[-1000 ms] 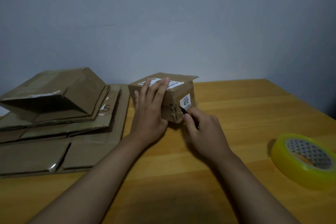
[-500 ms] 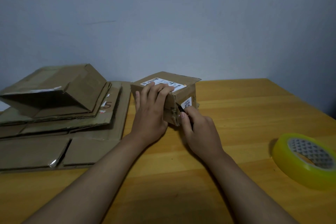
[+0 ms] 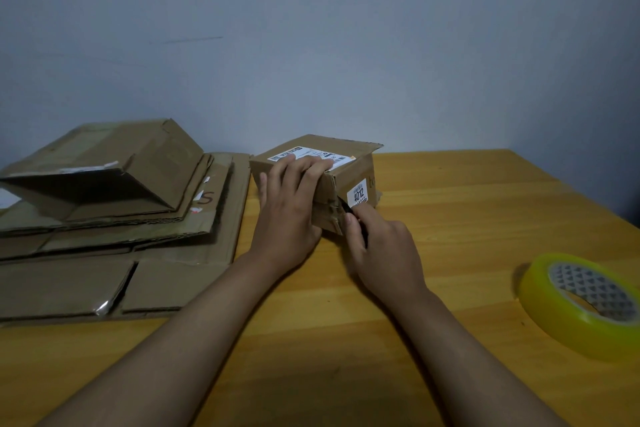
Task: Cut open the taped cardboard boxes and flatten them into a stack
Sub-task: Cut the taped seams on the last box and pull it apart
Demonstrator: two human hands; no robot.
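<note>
left hand (image 3: 289, 208) lies flat on the small box (image 3: 349, 180), fingers over its barcode label (image 3: 311, 157); right hand (image 3: 382, 250) grips a dark knife (image 3: 346, 207) just beside the sticker (image 3: 358, 195) reading "4012".

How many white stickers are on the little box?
2. A long shipping label lies on top of the small box, partly under the left hand; a sticker reading 4012 is on its side. Hidden faces may carry more.

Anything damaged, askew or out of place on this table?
One oddity: the top box on the flattened stack isn't fully flat, its flap tented up with a dark gap beneath. The small box under the left hand has a crumpled, torn near corner where the right hand works a dark tool.
</note>
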